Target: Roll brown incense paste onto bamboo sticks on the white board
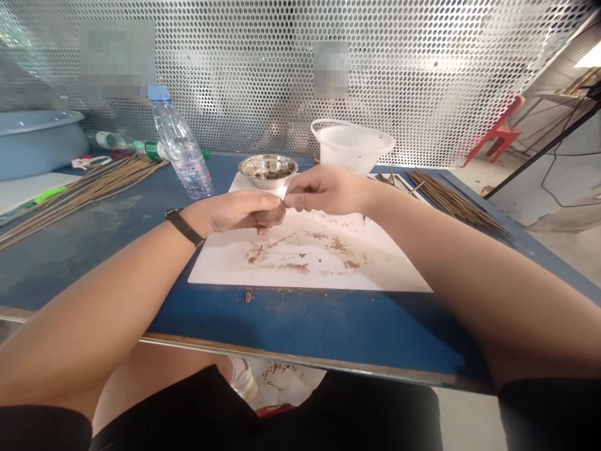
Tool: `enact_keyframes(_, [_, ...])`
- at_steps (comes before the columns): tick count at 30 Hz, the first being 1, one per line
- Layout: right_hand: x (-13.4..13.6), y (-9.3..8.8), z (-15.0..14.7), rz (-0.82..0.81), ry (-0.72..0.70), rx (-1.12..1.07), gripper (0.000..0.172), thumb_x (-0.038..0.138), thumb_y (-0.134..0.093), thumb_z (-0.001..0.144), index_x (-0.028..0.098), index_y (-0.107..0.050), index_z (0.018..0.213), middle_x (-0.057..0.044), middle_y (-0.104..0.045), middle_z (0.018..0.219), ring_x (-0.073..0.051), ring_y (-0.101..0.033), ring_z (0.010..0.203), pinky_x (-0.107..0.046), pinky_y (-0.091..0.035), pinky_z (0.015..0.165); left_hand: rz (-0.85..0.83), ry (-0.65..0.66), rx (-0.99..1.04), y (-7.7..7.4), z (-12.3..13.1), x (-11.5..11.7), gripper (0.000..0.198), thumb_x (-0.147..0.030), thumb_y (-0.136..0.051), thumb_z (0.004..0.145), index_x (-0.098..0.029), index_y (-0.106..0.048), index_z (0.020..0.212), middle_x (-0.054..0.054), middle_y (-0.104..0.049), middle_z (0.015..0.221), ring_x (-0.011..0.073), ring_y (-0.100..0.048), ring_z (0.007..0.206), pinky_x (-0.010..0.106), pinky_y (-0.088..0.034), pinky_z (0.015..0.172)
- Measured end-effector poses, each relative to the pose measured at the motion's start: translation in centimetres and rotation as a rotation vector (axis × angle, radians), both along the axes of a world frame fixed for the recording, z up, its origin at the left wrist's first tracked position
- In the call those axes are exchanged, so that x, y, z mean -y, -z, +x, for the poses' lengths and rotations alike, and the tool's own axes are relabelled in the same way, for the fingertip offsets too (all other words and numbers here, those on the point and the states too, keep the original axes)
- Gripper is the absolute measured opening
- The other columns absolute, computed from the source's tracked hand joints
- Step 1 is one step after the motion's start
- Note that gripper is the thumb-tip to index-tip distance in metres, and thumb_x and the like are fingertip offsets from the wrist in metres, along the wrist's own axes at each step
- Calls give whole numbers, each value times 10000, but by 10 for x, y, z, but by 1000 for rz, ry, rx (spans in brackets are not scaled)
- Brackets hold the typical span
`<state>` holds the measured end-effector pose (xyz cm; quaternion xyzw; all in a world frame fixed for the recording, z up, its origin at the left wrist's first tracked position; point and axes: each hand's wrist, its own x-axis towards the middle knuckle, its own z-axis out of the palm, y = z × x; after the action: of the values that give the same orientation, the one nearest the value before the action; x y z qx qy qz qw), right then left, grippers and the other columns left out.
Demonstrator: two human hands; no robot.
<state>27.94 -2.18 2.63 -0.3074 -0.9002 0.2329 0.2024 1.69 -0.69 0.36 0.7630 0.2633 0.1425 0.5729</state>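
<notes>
Left hand (244,211), right hand (325,188) pinch small piece (283,200).

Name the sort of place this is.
Probably a hand-work workshop bench: a blue table backed by a perforated metal screen, bundles of thin sticks at either side, and a stained white board where the left hand and right hand pinch a small piece.

wall: perforated metal screen (422,75) | furniture: blue table (305,326), red chair (498,131) | floor (577,250): grey
</notes>
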Motion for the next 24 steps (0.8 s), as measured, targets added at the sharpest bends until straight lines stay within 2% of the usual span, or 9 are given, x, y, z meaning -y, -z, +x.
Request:
enact_keyframes(3, [-9, -5, 15, -89, 79, -158, 370, 575, -747, 1089, 210, -805, 1106, -19, -757, 856, -150, -626, 732, -349, -501, 657, 78, -23, 18, -4, -6, -7, 680, -696, -749, 1000, -252, -411, 611, 58, -462, 823, 233, -471, 757, 424, -535, 711])
enact_keyframes(6, [-20, -9, 28, -141, 118, -227, 437, 604, -883, 951, 211, -855, 1142, -26, -776, 851, -144, -646, 731, -356, -506, 644, 201, -121, -80, -5, -9, -12, 501, -642, -760, 1020, -266, -600, 730, 31, -484, 798, 221, -488, 739, 408, -513, 729])
enact_keyframes(8, [-26, -9, 33, -167, 145, -190, 457, 581, -931, 874, 195, -888, 1115, -21, -771, 830, -125, -649, 724, -351, -493, 641, 311, -241, -193, -5, -9, -13, 342, -606, -825, 980, -274, -752, 942, 31, -593, 834, 224, -570, 768, 399, -517, 751])
enact_keyframes(10, [-28, -8, 36, -184, 190, -82, 408, 544, -942, 849, 194, -905, 1058, -26, -792, 839, -127, -665, 734, -352, -508, 665, 404, -375, -244, -3, -9, -14, 407, -582, -914, 887, -261, -791, 1106, 60, -713, 941, 252, -669, 859, 391, -533, 768])
enact_keyframes(11, [-27, -8, 35, -193, 210, -2, 363, 524, -941, 855, 205, -907, 1024, -34, -810, 855, -142, -681, 744, -359, -526, 685, 436, -429, -240, -2, -9, -15, 461, -570, -952, 837, -254, -786, 1129, 74, -747, 987, 266, -698, 898, 385, -536, 766])
enact_keyframes(15, [-21, -4, 28, -204, 228, 351, 169, 414, -885, 937, 246, -901, 954, -69, -869, 961, -237, -764, 826, -411, -577, 749, 527, -595, -205, -1, -9, -17, 542, -515, -1039, 732, -248, -734, 1091, 92, -801, 1040, 276, -730, 927, 375, -538, 754])
enact_keyframes(18, [-16, 2, 19, -91, 270, 500, 53, 251, -854, 939, 257, -901, 964, -77, -886, 1100, -262, -782, 907, -411, -567, 782, 624, -717, -185, -2, -7, -25, 516, -495, -1053, 734, -243, -716, 1033, 89, -806, 1052, 275, -736, 964, 397, -552, 827])
enact_keyframes(21, [-15, 7, 11, -4, 300, 561, 166, 75, -838, 859, 241, -857, 853, -73, -872, 1041, -240, -747, 827, -391, -540, 746, 667, -793, -203, -2, -3, -38, 445, -457, -1045, 759, -238, -720, 969, 97, -806, 1089, 286, -732, 1024, 427, -545, 920])
enact_keyframes(24, [-14, 8, 8, 12, 286, 514, 237, -6, -816, 805, 229, -810, 779, -59, -844, 950, -208, -709, 721, -386, -530, 719, 681, -879, -212, -4, -1, -48, 381, -394, -1009, 793, -247, -705, 970, 106, -807, 1142, 304, -711, 1062, 433, -523, 945])
